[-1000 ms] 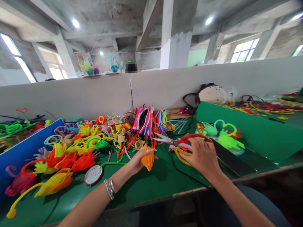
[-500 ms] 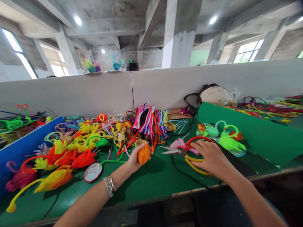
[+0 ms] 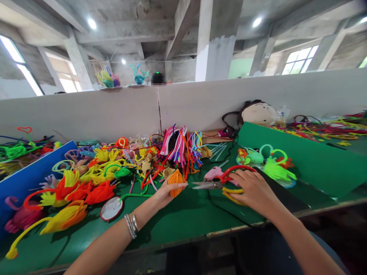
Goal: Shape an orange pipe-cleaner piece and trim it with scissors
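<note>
In my left hand (image 3: 165, 193) is an orange pipe-cleaner bundle (image 3: 175, 183), with my thumb across its front. My right hand (image 3: 250, 187) grips scissors (image 3: 229, 175) that have one red and one yellow handle. Their blades point left toward the bundle, a small gap from it, and look nearly closed. Behind the scissors lies a pink glue gun (image 3: 213, 173), partly hidden by them. A round white lid-like disc with a red rim (image 3: 111, 209) rests left of my left wrist.
Yellow and red pipe-cleaner pieces (image 3: 65, 217) cover the left, beside a blue divider (image 3: 37, 164). Upright pink and white stems (image 3: 177, 147) stand at the back. Green shapes (image 3: 276, 170) lie before a green divider (image 3: 301, 160). A black cable crosses the table.
The orange bundle has turned in my left hand, and my thumb now lies over its front. The scissor blades have come closer together and moved slightly left.
</note>
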Available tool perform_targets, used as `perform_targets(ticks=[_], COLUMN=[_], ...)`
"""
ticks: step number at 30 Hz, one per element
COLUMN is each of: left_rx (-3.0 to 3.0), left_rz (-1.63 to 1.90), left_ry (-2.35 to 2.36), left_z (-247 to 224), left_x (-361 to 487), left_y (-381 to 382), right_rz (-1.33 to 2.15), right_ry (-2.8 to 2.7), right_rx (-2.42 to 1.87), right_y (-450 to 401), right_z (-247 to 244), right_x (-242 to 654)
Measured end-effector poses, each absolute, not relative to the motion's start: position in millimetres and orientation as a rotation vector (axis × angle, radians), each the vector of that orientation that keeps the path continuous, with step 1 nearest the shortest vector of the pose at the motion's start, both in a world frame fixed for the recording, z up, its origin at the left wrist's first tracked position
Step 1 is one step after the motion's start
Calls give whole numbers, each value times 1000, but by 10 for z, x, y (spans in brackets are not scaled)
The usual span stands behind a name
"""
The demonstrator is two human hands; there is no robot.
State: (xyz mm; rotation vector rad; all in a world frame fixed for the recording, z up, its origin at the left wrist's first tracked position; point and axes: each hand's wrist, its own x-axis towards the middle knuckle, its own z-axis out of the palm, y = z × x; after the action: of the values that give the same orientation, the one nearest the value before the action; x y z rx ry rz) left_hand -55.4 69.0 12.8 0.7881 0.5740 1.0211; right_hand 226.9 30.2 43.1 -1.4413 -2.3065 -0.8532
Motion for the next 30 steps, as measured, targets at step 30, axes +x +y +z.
perform_targets(ticks=[30], left_rx=[1350], left_rz=[1103], left_ry=[654], left_z=[109], left_x=[-484], left_y=[486], right_rz=[-175], right_ry=[-2145], right_rx=[-1748], right_y=[102], right_z=[208], right_x=[1319])
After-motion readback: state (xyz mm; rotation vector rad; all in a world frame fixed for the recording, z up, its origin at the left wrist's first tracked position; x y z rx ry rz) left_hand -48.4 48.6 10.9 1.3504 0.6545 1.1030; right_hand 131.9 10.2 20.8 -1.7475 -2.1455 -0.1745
